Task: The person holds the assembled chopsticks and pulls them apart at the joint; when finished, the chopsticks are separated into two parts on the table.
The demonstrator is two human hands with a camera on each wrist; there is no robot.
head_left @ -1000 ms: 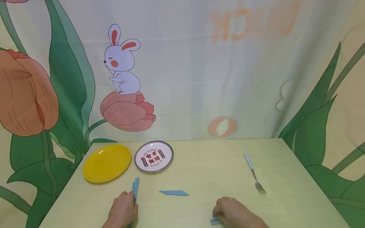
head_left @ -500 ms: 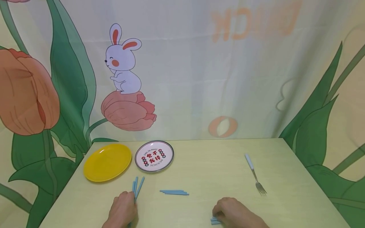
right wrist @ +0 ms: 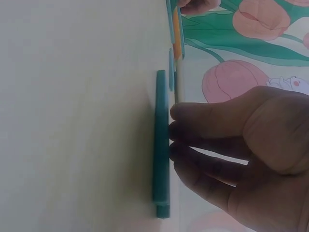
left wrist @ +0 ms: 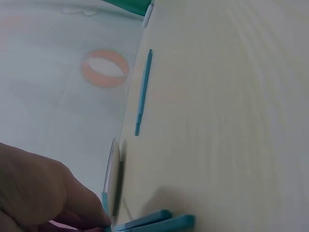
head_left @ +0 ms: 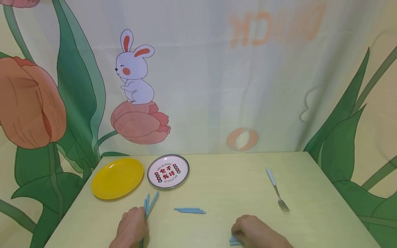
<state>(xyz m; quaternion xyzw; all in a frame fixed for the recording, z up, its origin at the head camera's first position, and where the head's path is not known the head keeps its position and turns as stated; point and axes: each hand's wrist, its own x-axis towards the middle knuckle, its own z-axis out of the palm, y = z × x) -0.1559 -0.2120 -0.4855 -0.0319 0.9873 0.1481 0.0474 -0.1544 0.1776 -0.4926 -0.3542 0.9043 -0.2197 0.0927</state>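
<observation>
My left hand (head_left: 131,225) grips several light-blue chopsticks (head_left: 153,203) at the table's left front; their far ends spread apart beyond the fingers, one slanting right. In the left wrist view two held chopsticks (left wrist: 166,223) jut past the fingertips, close over the table. At the front right, my right hand (head_left: 255,230) has thumb and fingers drawn together over more blue chopsticks (head_left: 234,240), whose ends poke out on its left. The right wrist view has these chopsticks (right wrist: 161,140) lying along the tabletop, fingertips right at their upper side. Between the hands lies another small group of chopsticks (head_left: 190,210).
Behind the left hand stand a yellow plate (head_left: 118,179) and a white plate (head_left: 169,164) with a dark rim and printed red characters. A fork (head_left: 276,187) with a pale handle lies on the right. A printed curtain (head_left: 198,86) hangs along the table's back edge.
The chopsticks in my left hand were close together and have fanned out, one swinging to the right. My right hand and the middle chopsticks have stayed where they were.
</observation>
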